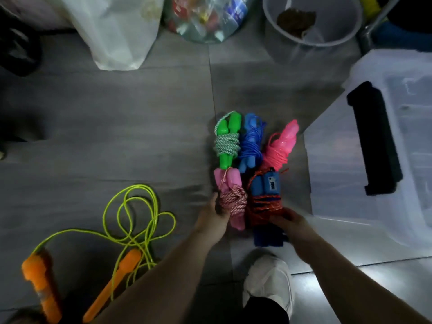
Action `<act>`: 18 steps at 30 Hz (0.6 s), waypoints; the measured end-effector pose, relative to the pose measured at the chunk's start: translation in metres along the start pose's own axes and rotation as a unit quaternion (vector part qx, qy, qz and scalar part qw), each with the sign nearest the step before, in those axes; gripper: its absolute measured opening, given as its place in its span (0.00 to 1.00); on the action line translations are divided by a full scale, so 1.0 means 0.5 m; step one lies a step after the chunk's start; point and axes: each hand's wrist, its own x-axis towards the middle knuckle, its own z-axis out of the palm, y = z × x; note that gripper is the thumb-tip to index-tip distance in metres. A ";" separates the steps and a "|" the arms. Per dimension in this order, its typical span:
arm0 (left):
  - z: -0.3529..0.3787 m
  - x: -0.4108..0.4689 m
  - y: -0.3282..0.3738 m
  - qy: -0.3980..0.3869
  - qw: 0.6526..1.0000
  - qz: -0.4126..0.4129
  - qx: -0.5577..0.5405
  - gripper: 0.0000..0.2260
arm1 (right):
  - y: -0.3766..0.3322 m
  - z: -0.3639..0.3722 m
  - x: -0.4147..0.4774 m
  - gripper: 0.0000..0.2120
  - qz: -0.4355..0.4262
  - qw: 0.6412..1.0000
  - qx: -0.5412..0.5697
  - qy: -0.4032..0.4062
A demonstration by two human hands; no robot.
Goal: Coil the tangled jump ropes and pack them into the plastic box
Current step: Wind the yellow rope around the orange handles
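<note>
Step in hand: judged to be the gathering of coiled ropes for packing. Five wound bundles were set touching one another on the floor (117, 125), just beside the plastic box (346, 183).
Far row: green-handled bundle (228, 141), blue bundle (251, 141) and coral-pink bundle (279, 148) were noted side by side, touched by neither hand.
Near row: pale-pink-handled bundle (231, 199) and blue-handled bundle with red cord (265, 199).
Left hand (214, 215): fingers were curled against the outer side of the pale-pink-handled bundle, which was gripped at its wound middle.
Right hand (291, 224): fingers were curled over the near end of the blue-handled bundle with red cord, which was held. The fingertips were partly hidden by the cord.
Outstanding: a yellow-green rope (131, 220) with orange handles (41, 277) was recorded loose and uncoiled on the floor to the left, well apart from the cluster.
Progress: judged well advanced on coiling, one rope left. Nothing was seen packed.
Box: translucent, with a black latch (374, 139). Whether its lid was on could not be told.
Next move: a lift to the right into the box is called for. Only the near two bundles were held, so either the cluster must be squeezed together or the far row carried separately.
Risk: loosening of the windings if a bundle is gripped by the cord alone.
</note>
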 end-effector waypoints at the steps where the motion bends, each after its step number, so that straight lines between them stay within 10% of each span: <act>1: 0.006 0.013 -0.004 0.005 1.000 0.016 -0.009 0.22 | 0.011 0.007 0.011 0.08 0.005 1.000 -0.016 -0.009; 6: 0.009 0.042 -0.026 0.050 0.997 0.061 0.000 0.24 | 0.005 0.035 0.042 0.26 -0.006 0.998 -0.055 -0.003; 18: -0.049 -0.013 -0.051 0.025 0.997 0.032 0.069 0.23 | -0.006 0.026 0.043 0.25 0.023 0.977 -0.196 0.081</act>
